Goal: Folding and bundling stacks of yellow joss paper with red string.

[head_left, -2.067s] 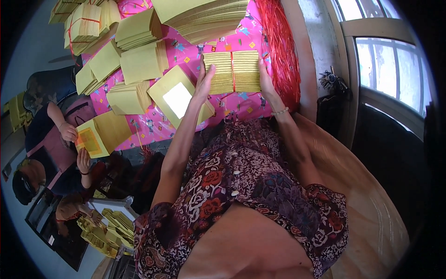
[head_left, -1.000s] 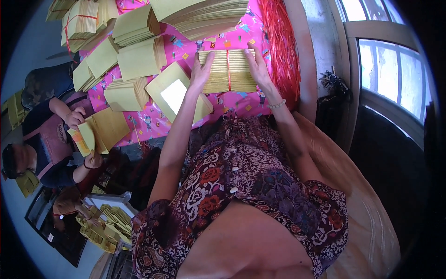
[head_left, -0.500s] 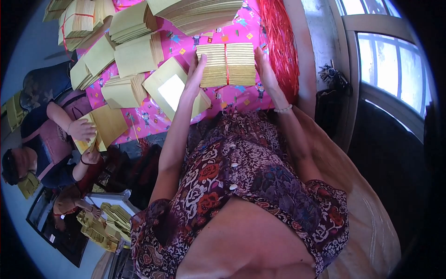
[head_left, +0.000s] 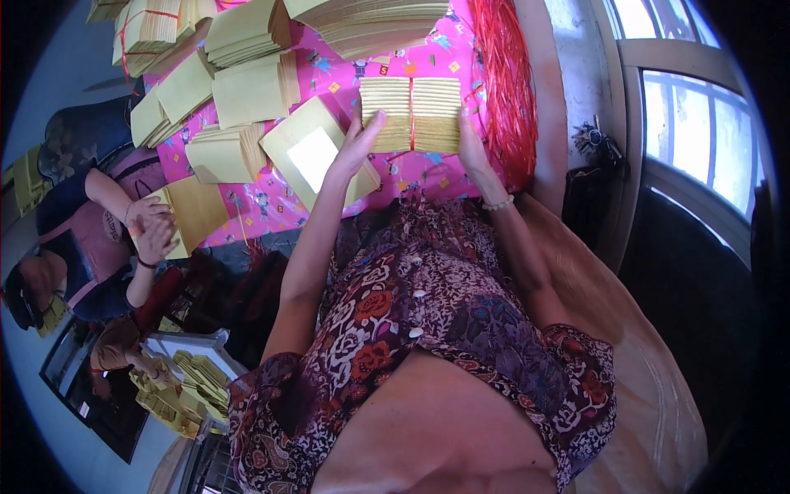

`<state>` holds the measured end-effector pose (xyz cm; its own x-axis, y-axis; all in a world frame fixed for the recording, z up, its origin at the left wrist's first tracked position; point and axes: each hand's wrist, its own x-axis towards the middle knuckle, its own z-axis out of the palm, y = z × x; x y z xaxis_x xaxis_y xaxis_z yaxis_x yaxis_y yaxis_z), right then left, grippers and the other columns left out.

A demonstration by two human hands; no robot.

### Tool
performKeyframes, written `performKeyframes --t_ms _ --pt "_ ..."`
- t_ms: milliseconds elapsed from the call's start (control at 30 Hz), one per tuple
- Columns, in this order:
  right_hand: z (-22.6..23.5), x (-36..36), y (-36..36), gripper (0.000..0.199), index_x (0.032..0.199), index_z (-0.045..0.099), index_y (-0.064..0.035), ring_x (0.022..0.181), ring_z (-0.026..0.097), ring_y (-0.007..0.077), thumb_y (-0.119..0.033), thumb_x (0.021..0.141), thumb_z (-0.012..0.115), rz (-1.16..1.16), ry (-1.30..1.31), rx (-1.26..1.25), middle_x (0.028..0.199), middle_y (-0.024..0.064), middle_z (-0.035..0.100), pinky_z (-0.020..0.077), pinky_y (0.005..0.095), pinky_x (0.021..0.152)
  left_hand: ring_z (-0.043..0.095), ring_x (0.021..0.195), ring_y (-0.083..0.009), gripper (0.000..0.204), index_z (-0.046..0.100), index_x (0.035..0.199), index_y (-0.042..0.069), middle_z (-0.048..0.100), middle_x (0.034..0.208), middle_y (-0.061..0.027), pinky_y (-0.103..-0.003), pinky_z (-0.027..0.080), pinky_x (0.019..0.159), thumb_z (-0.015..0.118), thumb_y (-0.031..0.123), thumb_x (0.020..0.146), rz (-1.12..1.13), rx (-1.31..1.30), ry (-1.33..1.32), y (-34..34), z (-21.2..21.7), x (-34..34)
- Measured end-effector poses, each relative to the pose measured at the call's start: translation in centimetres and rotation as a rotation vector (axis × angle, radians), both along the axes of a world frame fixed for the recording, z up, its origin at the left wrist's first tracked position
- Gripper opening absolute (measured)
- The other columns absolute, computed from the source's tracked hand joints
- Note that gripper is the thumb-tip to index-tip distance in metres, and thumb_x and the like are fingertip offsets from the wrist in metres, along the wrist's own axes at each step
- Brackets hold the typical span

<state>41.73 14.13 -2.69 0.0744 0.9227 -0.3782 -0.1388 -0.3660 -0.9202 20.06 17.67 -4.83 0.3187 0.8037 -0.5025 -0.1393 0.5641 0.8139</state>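
Observation:
A thick bundle of yellow paper envelopes, stacked with its edges showing and tied round the middle with a red plastic string, is in front of me at the pink table's near side. My left hand grips its left end, thumb over the near face. Against the right end, my right hand presses with its fingers held straight up along the side. Between them the two hands hold the bundle; their far fingertips are partly hidden.
Loose stacks of yellow envelopes cover the table's left and far side. One envelope with a white label lies by my left forearm. Red plastic strings hang along the right edge. A co-worker's hands are beside a yellow envelope at the left.
My hands have closed in on the bundle's ends; in the earlier frame the right hand stood slightly apart from it. The co-worker's hands have come together.

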Motion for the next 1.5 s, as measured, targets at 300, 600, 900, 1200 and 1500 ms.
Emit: performKeyframes --t_ms 300,600,900,1200,1500 --pt "-0.9 0.0 -0.3 0.057 0.146 0.016 -0.001 0.138 0.022 0.0225 -0.036 0.102 0.021 0.033 0.006 -0.001 0.148 0.0158 0.026 0.0153 0.0313 0.113 0.035 0.13 -0.029 0.087 0.011 0.145 0.0 0.033 0.142 -0.0213 -0.039 0.03 0.107 0.062 0.04 0.087 -0.017 0.13 0.13 0.2 1.5 -0.5" --pt "0.1 -2.9 -2.9 0.061 0.141 0.028 0.0024 0.108 0.054 0.0192 -0.012 0.09 0.058 -0.115 -0.243 0.203 0.122 0.0164 0.052 0.0445 0.0305 0.09 0.054 0.112 -0.0209 0.08 0.021 0.143 0.001 0.049 0.128 -0.0149 -0.032 0.048 0.091 0.071 0.013 0.082 0.368 0.155 0.058 -3.8 0.6 2.1" --pt "0.6 -2.6 -2.6 0.06 0.137 0.035 0.0009 0.11 0.052 0.0246 -0.013 0.086 0.064 -0.112 -0.599 0.333 0.117 0.0162 0.055 0.0428 0.0363 0.093 0.055 0.11 -0.021 0.07 0.029 0.141 0.002 0.05 0.126 -0.0156 -0.032 0.047 0.091 0.068 0.013 0.084 0.341 0.218 0.161 -3.1 1.4 1.6" --pt "2.0 -2.5 -2.8 0.055 0.135 0.045 -0.0124 0.132 0.035 0.0258 -0.03 0.085 0.06 0.367 -1.3 0.589 0.139 0.0051 0.044 0.0191 0.0534 0.108 0.023 0.138 -0.0334 0.065 0.031 0.14 0.001 0.03 0.146 -0.0181 -0.049 0.017 0.112 0.058 0.029 0.088 -0.293 1.067 1.138 -4.4 4.2 0.9" --pt "2.3 -4.1 -3.9 0.056 0.138 0.041 -0.0117 0.133 0.034 0.0254 -0.03 0.087 0.057 0.444 -1.505 0.529 0.141 0.0056 0.042 0.0168 0.0512 0.109 0.023 0.137 -0.0344 0.067 0.03 0.141 0.001 0.03 0.146 -0.0167 -0.05 0.016 0.112 0.057 0.027 0.086 -0.35 1.04 1.117 -4.7 4.3 0.4"
